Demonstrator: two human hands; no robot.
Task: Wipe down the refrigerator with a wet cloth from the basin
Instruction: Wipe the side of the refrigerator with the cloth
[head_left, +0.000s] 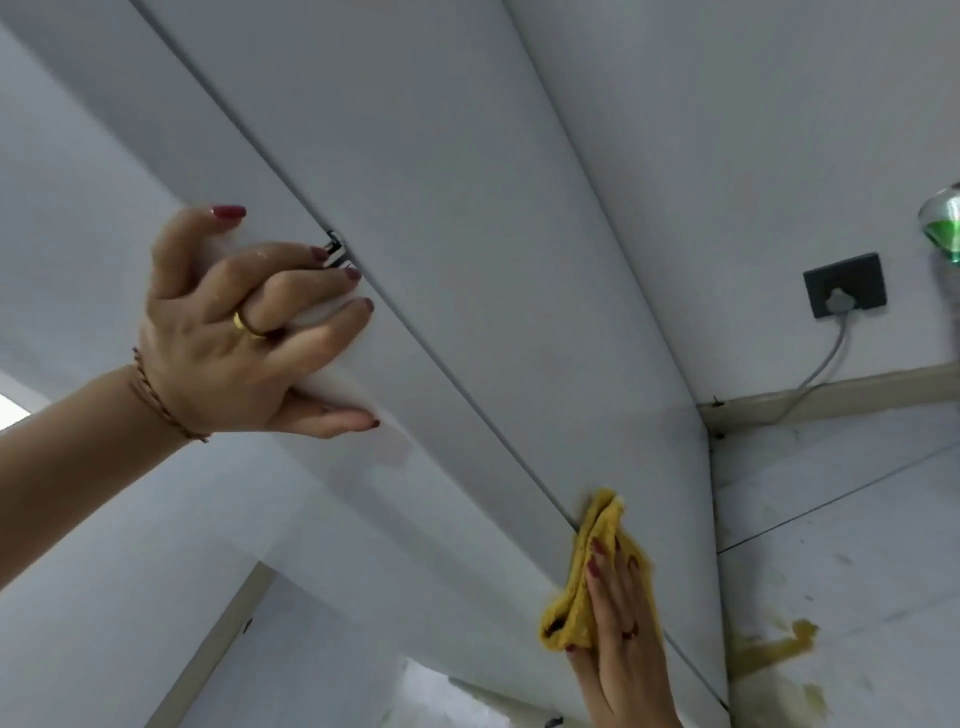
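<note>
The white refrigerator (467, 260) fills the middle of the view, tilted, with a dark seam between its door and body running from upper left to lower right. My left hand (244, 332) grips the door's edge at the left, fingers curled round it near a small dark hinge part (335, 254). My right hand (621, 644) presses a folded yellow cloth (597, 551) flat against the refrigerator's side, low on the seam, with straight fingers. The basin is out of view.
A dark wall socket (844, 285) with a grey plug and cable sits on the white wall at the right. A green-and-clear object (943, 223) pokes in at the right edge. Yellowish stains (774, 647) mark the tiled floor beside the refrigerator's base.
</note>
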